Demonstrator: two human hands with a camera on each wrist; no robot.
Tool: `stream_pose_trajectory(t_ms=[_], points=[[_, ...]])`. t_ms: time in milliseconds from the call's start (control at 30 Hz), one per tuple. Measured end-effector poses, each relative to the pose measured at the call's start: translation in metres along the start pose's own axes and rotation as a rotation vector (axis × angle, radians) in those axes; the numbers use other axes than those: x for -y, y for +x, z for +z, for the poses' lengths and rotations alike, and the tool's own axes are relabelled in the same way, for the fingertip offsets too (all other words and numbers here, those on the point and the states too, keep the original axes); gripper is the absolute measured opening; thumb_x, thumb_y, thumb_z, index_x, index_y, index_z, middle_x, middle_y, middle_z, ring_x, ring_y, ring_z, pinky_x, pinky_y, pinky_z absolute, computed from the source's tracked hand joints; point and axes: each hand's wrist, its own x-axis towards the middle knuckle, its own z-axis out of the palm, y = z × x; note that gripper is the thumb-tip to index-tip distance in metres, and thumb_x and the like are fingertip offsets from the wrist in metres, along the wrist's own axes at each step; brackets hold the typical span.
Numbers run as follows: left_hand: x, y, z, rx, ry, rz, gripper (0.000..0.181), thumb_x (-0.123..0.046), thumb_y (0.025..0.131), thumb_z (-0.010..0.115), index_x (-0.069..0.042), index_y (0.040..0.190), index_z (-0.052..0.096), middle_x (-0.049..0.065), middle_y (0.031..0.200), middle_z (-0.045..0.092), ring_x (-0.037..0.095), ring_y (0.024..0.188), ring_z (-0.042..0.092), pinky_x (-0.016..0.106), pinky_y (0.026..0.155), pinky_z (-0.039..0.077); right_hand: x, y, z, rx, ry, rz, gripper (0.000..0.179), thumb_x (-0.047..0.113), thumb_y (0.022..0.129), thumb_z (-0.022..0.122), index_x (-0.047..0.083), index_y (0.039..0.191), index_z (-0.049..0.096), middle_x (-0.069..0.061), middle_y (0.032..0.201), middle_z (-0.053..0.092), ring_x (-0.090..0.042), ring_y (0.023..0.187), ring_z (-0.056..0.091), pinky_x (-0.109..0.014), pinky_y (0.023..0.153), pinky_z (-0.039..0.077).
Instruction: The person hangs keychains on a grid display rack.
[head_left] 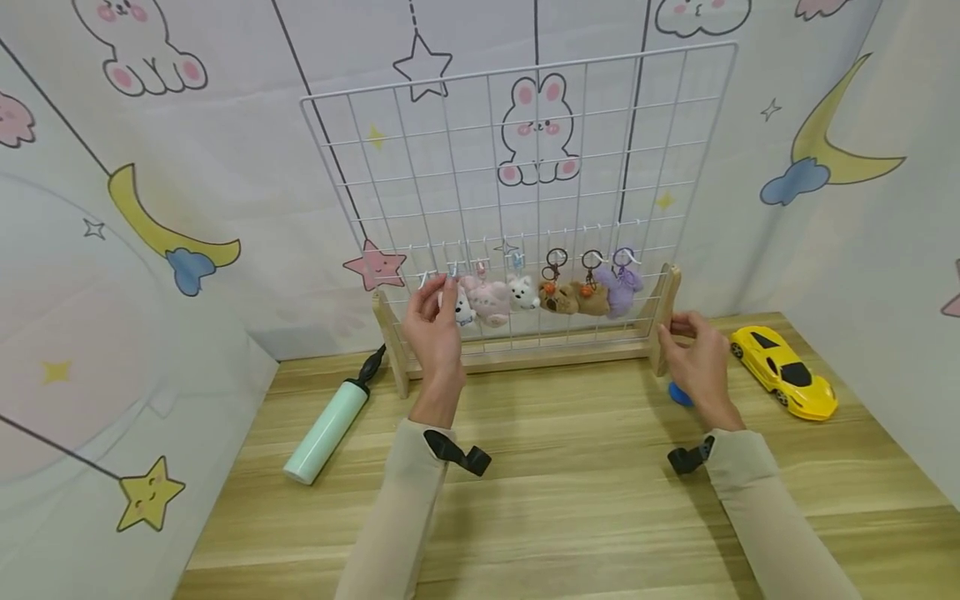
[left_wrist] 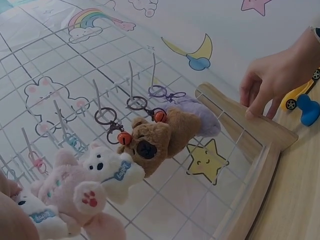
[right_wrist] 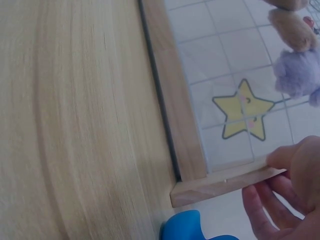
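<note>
A white wire grid rack stands upright in a wooden stand. Plush keychains hang from its hooks: a white one, a pink one, a second white one, two brown ones with orange bells and a purple one. At the left end, my left hand pinches the first white keychain near its hook, its fingers covering the top of it. My right hand grips the right wooden upright, thumb on one face and fingers on the other.
A pale green hand pump with a black nozzle lies left of the stand. On the right is a yellow toy car. A blue object sits beneath my right hand. Behind the rack hangs a cartoon-printed cloth.
</note>
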Motion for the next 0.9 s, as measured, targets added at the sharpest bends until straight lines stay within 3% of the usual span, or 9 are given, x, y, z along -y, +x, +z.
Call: stream_pose_trajectory(t_ms=[133,300,400,533,767,900], points=[[0.003,0.004,0.000,-0.055,0.077,0.022,0.016,-0.019,0.102,0.077,-0.011,0.115,0.076,0.007,0.115,0.078,0.015,0.111,0.071,0.024,0.097,0.053,0.000,0.000,0.001,0.003,0.001,0.000,0.029,0.018,0.103,0.074,-0.006,0.121,0.072,-0.028,0.117,0.078,-0.044,0.112,0.076,-0.001,0.075,0.048],[0.011,0.007,-0.007,-0.069,0.145,0.066,0.019,-0.022,0.101,0.080,-0.010,0.114,0.075,0.004,0.115,0.076,0.015,0.105,0.064,0.024,0.085,0.052,0.001,-0.001,0.002,0.001,0.013,-0.011,0.029,0.017,0.103,0.073,-0.006,0.121,0.072,-0.029,0.117,0.078,-0.047,0.112,0.076,0.006,0.071,0.040],[0.014,0.006,-0.012,-0.054,0.169,0.111,0.022,-0.022,0.100,0.080,-0.008,0.116,0.075,0.007,0.116,0.076,0.016,0.101,0.065,0.024,0.080,0.052,0.002,-0.001,0.002,0.001,0.013,-0.016,0.029,0.016,0.103,0.073,-0.006,0.121,0.072,-0.029,0.118,0.077,-0.047,0.112,0.076,0.006,0.071,0.039],[0.016,0.004,-0.021,-0.032,0.192,0.143,0.026,-0.024,0.101,0.080,-0.007,0.120,0.074,0.008,0.120,0.075,0.016,0.100,0.067,0.024,0.083,0.054,0.002,-0.001,0.002,0.001,0.014,-0.015,0.028,0.015,0.103,0.073,-0.007,0.121,0.072,-0.029,0.118,0.077,-0.047,0.112,0.076,0.006,0.071,0.040],[0.019,0.001,-0.039,0.050,0.263,0.122,0.054,-0.033,0.095,0.086,-0.002,0.134,0.064,0.018,0.135,0.068,0.031,0.115,0.062,0.035,0.095,0.049,0.001,-0.001,0.001,-0.007,0.017,-0.017,0.029,0.016,0.103,0.073,-0.007,0.120,0.072,-0.029,0.117,0.078,-0.048,0.111,0.076,0.006,0.071,0.039],[0.018,0.001,-0.053,0.071,0.298,0.108,0.054,-0.030,0.096,0.084,-0.001,0.135,0.062,0.023,0.137,0.065,0.031,0.114,0.060,0.035,0.095,0.047,0.000,-0.001,0.001,-0.006,0.021,-0.013,0.029,0.017,0.104,0.072,-0.007,0.121,0.072,-0.029,0.118,0.078,-0.048,0.112,0.076,0.005,0.071,0.040]])
